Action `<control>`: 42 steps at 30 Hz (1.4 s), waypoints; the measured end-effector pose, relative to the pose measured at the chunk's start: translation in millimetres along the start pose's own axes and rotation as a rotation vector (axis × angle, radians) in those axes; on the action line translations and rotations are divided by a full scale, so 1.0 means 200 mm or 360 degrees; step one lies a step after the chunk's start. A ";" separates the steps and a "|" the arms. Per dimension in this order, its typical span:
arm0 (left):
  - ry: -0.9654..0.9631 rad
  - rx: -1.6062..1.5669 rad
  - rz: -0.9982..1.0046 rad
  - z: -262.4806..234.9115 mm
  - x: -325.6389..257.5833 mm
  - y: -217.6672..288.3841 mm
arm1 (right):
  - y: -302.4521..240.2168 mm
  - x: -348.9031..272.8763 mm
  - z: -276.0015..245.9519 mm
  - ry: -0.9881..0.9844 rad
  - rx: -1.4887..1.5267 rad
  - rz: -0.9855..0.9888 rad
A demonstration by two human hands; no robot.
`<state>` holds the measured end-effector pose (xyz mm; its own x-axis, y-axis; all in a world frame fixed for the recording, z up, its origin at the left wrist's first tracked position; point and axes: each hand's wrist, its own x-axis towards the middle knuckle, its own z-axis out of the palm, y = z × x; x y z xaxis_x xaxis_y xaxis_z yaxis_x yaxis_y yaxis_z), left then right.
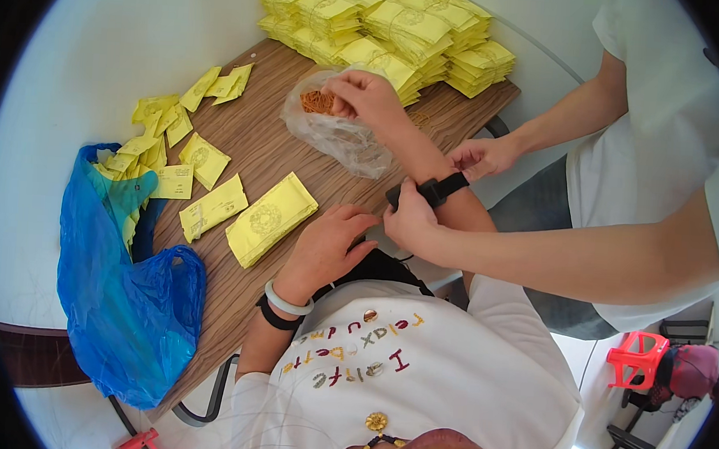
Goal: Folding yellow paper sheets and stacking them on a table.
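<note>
My left hand (327, 245), with a pale bangle and a black band at the wrist, rests near the table's front edge with fingers loosely apart, holding nothing. Just left of it lies a stack of yellow packets (272, 219). Over a clear plastic bag (332, 140), my right hand (369, 102) has its fingers closed beside brown rubber bands (316, 101); what is in the pinch is hidden. Another person's two hands (413, 218) hold a black strap with a small device (434, 191) around my right forearm.
Bundled yellow packets (412, 32) are piled at the back of the wood-grain table (257, 78). Loose packets (207, 159) lie scattered at the left, some spilling from a blue plastic bag (117, 284). A person in white stands at the right, near a red stool (638, 357).
</note>
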<state>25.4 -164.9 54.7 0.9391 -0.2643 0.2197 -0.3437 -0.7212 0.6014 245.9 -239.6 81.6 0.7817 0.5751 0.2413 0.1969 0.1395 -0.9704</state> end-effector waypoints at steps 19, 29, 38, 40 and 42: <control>0.0125 -0.0042 -0.0107 -0.05 -0.07 -0.02 | 0.01 0.11 0.01 -0.0238 0.1074 0.0405; 0.0433 -0.0684 -0.0339 -0.12 -0.10 -0.16 | 0.05 0.08 0.18 -0.0183 -0.0317 -0.0242; 0.0921 -0.1741 -0.0654 -0.29 -0.07 -0.25 | 0.08 0.02 0.30 -0.0180 -0.0461 -0.0146; 0.0771 -0.1431 -0.0579 -0.22 -0.06 -0.21 | 0.11 0.01 0.33 -0.0159 -0.0928 -0.0477; 0.0699 -0.1270 -0.0553 -0.18 -0.04 -0.18 | 0.15 0.01 0.35 -0.0056 -0.1271 -0.0791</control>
<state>31.1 -114.3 58.4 0.9602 0.2603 0.1013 -0.0981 -0.0253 0.9949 211.5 -177.7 52.7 0.4831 0.6239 0.6143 0.8610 -0.2109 -0.4629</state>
